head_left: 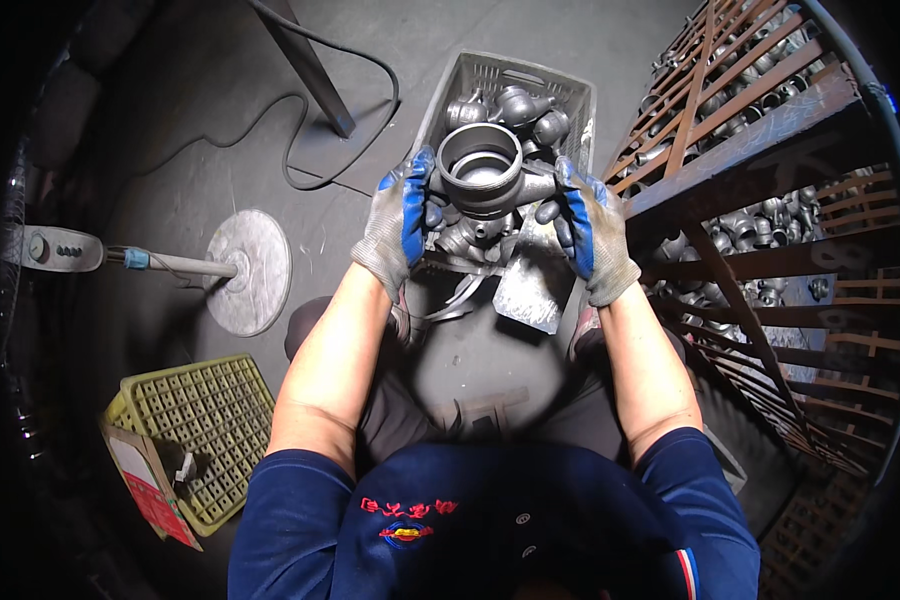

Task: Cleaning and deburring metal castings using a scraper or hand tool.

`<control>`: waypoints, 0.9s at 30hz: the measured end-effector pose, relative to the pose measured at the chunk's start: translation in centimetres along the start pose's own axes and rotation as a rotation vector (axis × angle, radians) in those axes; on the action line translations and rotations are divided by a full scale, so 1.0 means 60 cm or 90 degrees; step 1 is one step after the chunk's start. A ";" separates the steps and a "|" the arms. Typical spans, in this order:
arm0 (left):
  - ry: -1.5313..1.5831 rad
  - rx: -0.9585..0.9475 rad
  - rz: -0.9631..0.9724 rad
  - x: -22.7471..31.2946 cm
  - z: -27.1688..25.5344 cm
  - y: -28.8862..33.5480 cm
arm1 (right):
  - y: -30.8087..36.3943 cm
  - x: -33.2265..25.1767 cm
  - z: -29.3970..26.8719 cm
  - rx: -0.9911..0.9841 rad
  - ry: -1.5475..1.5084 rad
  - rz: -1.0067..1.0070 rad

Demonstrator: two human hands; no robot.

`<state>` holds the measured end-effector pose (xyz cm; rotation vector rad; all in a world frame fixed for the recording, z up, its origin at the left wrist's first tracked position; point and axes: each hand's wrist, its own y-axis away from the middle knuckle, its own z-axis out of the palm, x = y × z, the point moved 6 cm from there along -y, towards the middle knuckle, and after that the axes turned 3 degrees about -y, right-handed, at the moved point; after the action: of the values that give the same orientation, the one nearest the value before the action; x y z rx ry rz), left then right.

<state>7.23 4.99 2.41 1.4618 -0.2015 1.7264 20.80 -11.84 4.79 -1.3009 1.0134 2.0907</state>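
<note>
A grey metal pipe fitting point(485, 198), with a wide round mouth facing up and a side branch to the right, is held up between my hands. My left hand point(398, 208), in a grey and blue work glove, grips its left side. Gloved the same way, my right hand point(592, 228) closes on the branch end. Behind and below the fitting stands a grey plastic crate point(589, 120) holding several similar metal fittings point(518, 104). A pale, scuffed flat plate point(536, 285) lies tilted below my right hand. The fitting hides part of the crate's contents.
On the right rises a tall rusty metal cage point(770, 160) full of fittings. A fan with a round base point(248, 272) lies at left. Nearer is a yellow-green plastic crate point(215, 430). A black cable point(395, 95) loops around a metal post point(310, 70) on the floor.
</note>
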 end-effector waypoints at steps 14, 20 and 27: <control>0.023 0.003 -0.088 -0.007 0.035 -0.001 | 0.014 -0.035 -0.023 -0.127 0.038 -0.208; 0.105 -0.208 0.076 0.004 0.073 0.044 | 0.155 -0.195 -0.018 -0.090 0.156 -0.350; 0.101 -0.206 0.042 0.013 0.027 0.008 | 0.339 -0.492 -0.187 -0.016 0.085 -0.672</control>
<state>8.14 4.09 3.77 1.0887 -0.4267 1.7584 25.36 -33.52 35.14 -1.5239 0.2014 1.2081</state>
